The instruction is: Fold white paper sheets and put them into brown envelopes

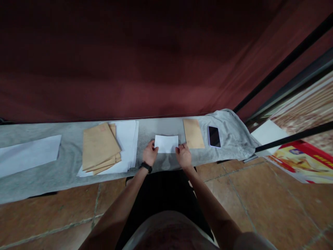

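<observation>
Folded white sheet (166, 143) lies flat on the grey cloth (67, 163), pinched at both near corners: left hand (150, 153) on its left edge, right hand (183, 156) on its right. It looks folded but not yet inside the lone brown envelope (193, 133) just to its right. A phone (214, 136) lies beyond; an envelope stack (100, 147) on white paper (128, 139) looks untouched.

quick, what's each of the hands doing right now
Left hand: closed on the left edge of the folded white paper.
Right hand: closed on its right edge.
</observation>
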A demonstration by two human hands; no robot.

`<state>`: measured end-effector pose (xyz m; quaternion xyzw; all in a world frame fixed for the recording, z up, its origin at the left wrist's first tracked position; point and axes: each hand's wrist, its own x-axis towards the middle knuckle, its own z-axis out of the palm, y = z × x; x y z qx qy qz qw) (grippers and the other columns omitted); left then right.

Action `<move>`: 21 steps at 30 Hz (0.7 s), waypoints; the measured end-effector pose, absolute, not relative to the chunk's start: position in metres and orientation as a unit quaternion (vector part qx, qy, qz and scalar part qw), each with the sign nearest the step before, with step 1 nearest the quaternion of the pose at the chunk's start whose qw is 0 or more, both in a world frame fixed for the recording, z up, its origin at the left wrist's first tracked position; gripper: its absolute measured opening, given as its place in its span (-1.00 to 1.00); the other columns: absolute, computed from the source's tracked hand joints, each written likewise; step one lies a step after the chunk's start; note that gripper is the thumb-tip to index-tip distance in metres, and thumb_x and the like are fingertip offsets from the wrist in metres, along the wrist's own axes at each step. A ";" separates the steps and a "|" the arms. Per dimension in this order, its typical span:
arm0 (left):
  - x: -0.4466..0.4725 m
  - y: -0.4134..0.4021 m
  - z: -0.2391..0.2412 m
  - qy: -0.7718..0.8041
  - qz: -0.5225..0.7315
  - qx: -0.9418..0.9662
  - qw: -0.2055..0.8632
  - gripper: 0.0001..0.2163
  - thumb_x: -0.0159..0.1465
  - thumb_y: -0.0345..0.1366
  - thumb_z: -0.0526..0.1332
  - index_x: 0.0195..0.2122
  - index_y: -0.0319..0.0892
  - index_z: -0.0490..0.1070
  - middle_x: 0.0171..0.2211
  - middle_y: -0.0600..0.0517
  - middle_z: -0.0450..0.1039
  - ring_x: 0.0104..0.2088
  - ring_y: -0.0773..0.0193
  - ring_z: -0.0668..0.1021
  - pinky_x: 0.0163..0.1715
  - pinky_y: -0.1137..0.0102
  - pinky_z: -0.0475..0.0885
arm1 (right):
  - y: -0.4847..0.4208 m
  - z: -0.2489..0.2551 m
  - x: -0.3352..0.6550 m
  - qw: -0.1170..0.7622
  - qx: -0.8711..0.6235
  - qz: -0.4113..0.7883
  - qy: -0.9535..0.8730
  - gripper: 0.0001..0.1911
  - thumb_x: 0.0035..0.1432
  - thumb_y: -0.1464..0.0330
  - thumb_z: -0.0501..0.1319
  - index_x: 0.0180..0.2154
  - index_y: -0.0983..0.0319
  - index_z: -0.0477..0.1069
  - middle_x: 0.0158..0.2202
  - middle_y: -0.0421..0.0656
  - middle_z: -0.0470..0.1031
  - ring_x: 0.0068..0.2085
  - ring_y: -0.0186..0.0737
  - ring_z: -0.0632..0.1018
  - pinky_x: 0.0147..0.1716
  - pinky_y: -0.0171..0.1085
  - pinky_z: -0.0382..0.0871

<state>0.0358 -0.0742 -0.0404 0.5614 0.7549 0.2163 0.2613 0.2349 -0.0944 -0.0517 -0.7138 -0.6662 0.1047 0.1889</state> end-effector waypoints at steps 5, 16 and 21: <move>0.037 -0.073 -0.036 0.755 0.192 0.571 0.258 -0.54 0.31 -0.30 0.22 0.24 -0.12 0.26 -0.20 0.02 0.59 -0.20 0.23 0.62 -0.19 0.41 0.42 | -0.093 -0.052 0.229 0.142 -0.723 0.057 -0.674 -0.81 0.35 0.34 0.08 -0.18 0.26 0.44 -0.11 0.03 0.47 -0.04 -0.08 0.49 -0.07 -0.22 0.37; 0.042 -0.079 -0.039 0.747 0.161 0.623 0.165 -0.57 0.33 -0.30 0.16 0.23 -0.10 0.29 0.08 -0.11 0.46 -0.03 0.09 0.57 -0.05 0.26 0.47 | -0.098 -0.052 0.221 0.195 -0.698 0.010 -0.689 -0.65 0.33 0.45 0.02 0.09 0.35 0.36 0.11 0.14 0.41 0.08 0.03 0.42 0.06 -0.06 0.33; 0.051 -0.081 -0.054 0.631 0.162 0.752 0.102 -0.56 0.35 -0.40 0.01 0.26 -0.22 0.28 0.33 -0.15 0.22 0.33 0.10 0.26 0.31 0.21 0.17 | -0.099 -0.058 0.196 0.224 -0.602 0.066 -0.763 -0.52 0.43 0.34 -0.07 0.27 0.36 0.23 0.34 0.07 0.22 0.31 -0.07 0.27 0.27 -0.06 0.19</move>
